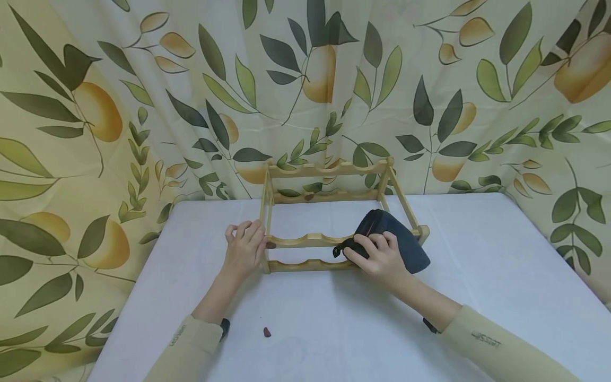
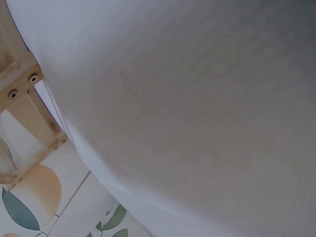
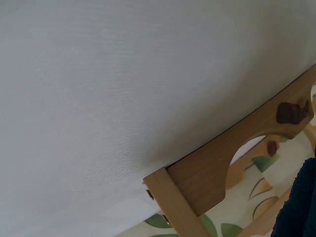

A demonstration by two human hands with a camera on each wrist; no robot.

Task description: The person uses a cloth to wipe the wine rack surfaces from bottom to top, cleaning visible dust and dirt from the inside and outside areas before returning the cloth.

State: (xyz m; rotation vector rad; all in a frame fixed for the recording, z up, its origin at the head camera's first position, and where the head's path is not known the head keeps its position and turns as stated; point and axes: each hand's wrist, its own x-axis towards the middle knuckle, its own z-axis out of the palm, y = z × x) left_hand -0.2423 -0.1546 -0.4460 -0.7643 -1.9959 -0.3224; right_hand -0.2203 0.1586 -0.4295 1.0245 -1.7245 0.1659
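A pale wooden rack with scalloped rails stands near the table's far edge. My left hand is at its left front corner, fingers bent and gripping the frame there. Over the rack's right front part lies a dark blue, roughly cylindrical pouch, tilted, with a black end and a small black loop. My right hand holds it by the black end, fingers curled over it. Part of its dark fabric shows at the right wrist view's lower right. Neither wrist view shows the hands.
A small reddish-brown piece lies on the white-covered table near the front. Behind the table hangs a curtain patterned with leaves and fruit. The rack's screwed end appears at the left wrist view's edge.
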